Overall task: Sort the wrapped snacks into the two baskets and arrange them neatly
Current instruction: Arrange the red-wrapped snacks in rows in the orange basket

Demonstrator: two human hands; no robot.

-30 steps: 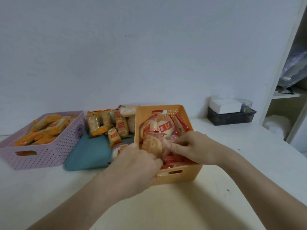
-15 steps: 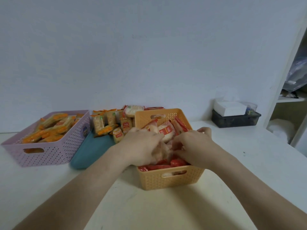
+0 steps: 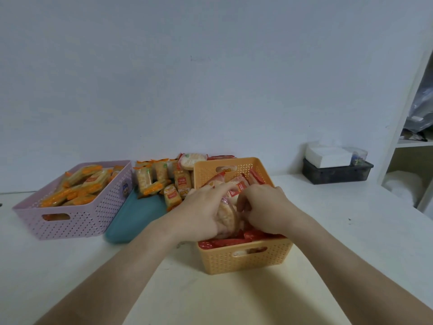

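Observation:
An orange basket [image 3: 243,260] stands in front of me with several red-wrapped round snacks standing in it. My left hand [image 3: 201,212] grips a red-wrapped round cracker pack [image 3: 226,218] over the basket's middle. My right hand [image 3: 264,207] has its fingers curled on the packs right beside it, touching the left hand. A pink basket [image 3: 75,221] at the left holds several orange-wrapped snacks [image 3: 79,186]. Between the baskets, a teal tray [image 3: 131,219] carries a pile of unsorted snacks [image 3: 164,181].
A dark box [image 3: 337,174] with a white tissue pack on it stands at the back right by the wall. White shelves [image 3: 407,141] rise at the right edge. The table's front, under my forearms, is bare white surface.
Both hands moved a little deeper over the orange basket's middle and drew together. The cracker pack stays in my left hand, now turned upright among the other packs.

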